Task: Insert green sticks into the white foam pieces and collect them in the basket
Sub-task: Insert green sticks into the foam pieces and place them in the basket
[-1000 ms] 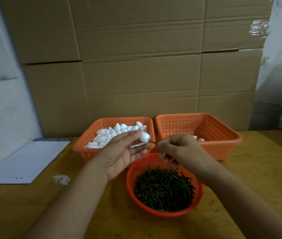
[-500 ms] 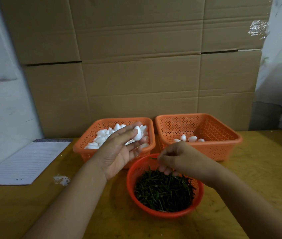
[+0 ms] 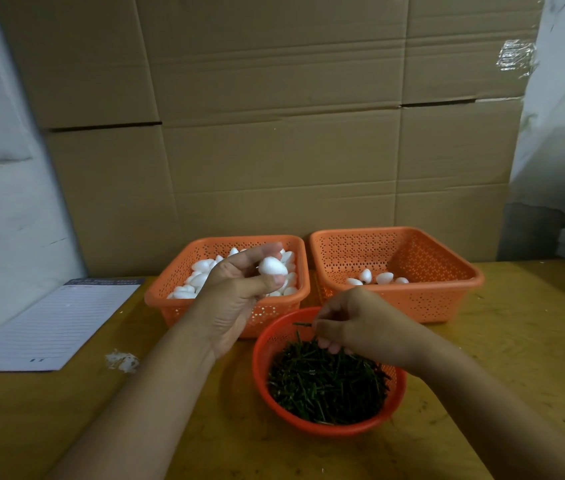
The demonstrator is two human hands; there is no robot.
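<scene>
On table (image 3: pixel 516 341): left hand (image 3: pixel 239 292) pinches foam piece (image 3: pixel 272 266) above left basket (image 3: pixel 163 299) of foam; right hand (image 3: pixel 353 327) pinches stick (image 3: pixel 302 324) over red bowl (image 3: pixel 260 355) of sticks; right basket (image 3: pixel 447 299) holds four finished pieces (image 3: pixel 376 278).

Two baskets are sitting side by side at the back of the tabletop (image 3: pixel 516 341): the left basket (image 3: pixel 170 299) holding many foam pieces (image 3: pixel 201 279), the right basket (image 3: pixel 447 299) holding a few finished pieces (image 3: pixel 385 278). A round bowl (image 3: pixel 263 362) of sticks (image 3: pixel 326 386) is sitting in front of them, and a notepad (image 3: pixel 52 327) is lying far left.
</scene>
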